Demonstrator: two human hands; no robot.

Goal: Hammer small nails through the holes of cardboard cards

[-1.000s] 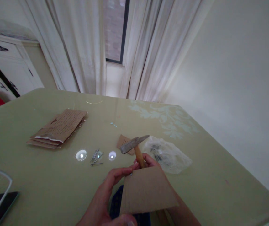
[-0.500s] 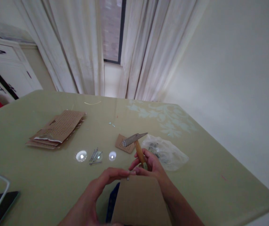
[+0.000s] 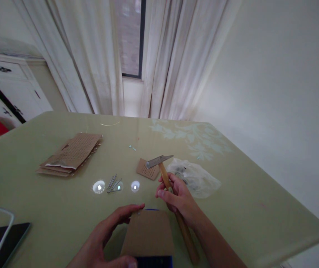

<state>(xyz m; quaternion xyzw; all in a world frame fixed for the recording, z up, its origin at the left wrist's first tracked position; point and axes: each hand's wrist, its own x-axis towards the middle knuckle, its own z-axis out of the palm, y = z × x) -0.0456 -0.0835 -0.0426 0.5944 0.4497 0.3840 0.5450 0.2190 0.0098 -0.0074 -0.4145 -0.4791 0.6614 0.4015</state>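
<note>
My left hand [image 3: 106,234] grips a small box with a plain brown cardboard top [image 3: 148,232] and dark blue sides. Its fingers reach the far left corner, and the thumb lies at the near edge. A small shiny nail head [image 3: 138,213] shows at that far corner. Closed round a wooden handle, my right hand [image 3: 179,195] holds a hammer [image 3: 159,160] just right of the box, with its metal head pointing away from me. Beyond the hammer lies a small perforated cardboard piece [image 3: 145,170]. Several loose nails [image 3: 114,184] rest left of it.
A clear plastic bag [image 3: 201,180] with small dark items lies right of the hammer. Stacked perforated cardboard sheets [image 3: 74,152] sit at the left. A dark device [image 3: 5,242] with a white cable is near left on the greenish table [image 3: 245,208].
The box has moved left and tilted, showing its blue near side. My right hand has drawn away from the box's far edge with the hammer, and the full handle now shows.
</note>
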